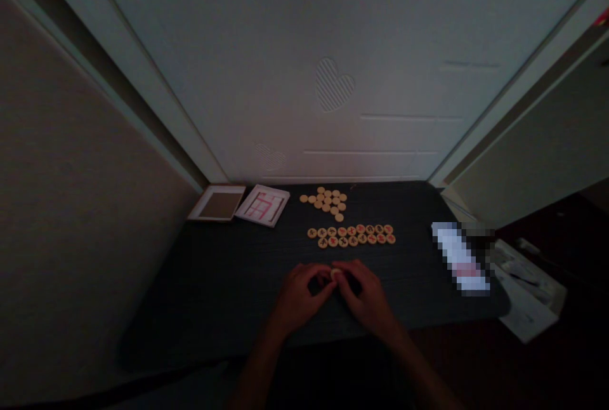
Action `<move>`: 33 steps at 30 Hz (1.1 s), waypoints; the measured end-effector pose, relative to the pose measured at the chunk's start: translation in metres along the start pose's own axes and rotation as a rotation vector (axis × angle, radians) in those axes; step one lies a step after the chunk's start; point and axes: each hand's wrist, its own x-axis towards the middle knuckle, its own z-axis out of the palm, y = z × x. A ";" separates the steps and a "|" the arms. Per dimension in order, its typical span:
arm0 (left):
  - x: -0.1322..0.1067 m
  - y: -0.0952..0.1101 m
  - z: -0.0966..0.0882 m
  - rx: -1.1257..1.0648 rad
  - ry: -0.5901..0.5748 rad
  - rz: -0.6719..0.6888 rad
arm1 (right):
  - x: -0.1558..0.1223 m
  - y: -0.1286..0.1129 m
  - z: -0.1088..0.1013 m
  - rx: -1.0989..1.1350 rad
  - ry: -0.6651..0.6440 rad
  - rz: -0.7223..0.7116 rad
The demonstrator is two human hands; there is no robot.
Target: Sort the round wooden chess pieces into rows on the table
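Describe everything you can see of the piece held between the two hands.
The held piece is small and pale tan, apparently wooden, similar in tone to the rows of marked discs beyond it. Fingertips of the left hand and right hand close around it and cover much of it, so its full outline and any marking cannot be made out. It is in front of the rows, on the person's side of the dark table.

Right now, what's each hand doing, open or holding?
Left hand: closed, pinching a small round piece.
Right hand: closed, pinching the same piece.
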 end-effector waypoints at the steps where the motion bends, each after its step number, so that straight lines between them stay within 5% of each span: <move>1: 0.000 -0.001 0.000 -0.004 0.004 -0.006 | 0.000 0.000 0.001 0.004 0.010 0.027; 7: -0.001 -0.003 0.002 -0.064 0.020 -0.028 | -0.001 0.000 0.002 0.092 0.034 0.138; 33: -0.001 -0.003 0.003 -0.083 0.028 -0.009 | -0.001 0.001 0.000 0.049 0.049 0.180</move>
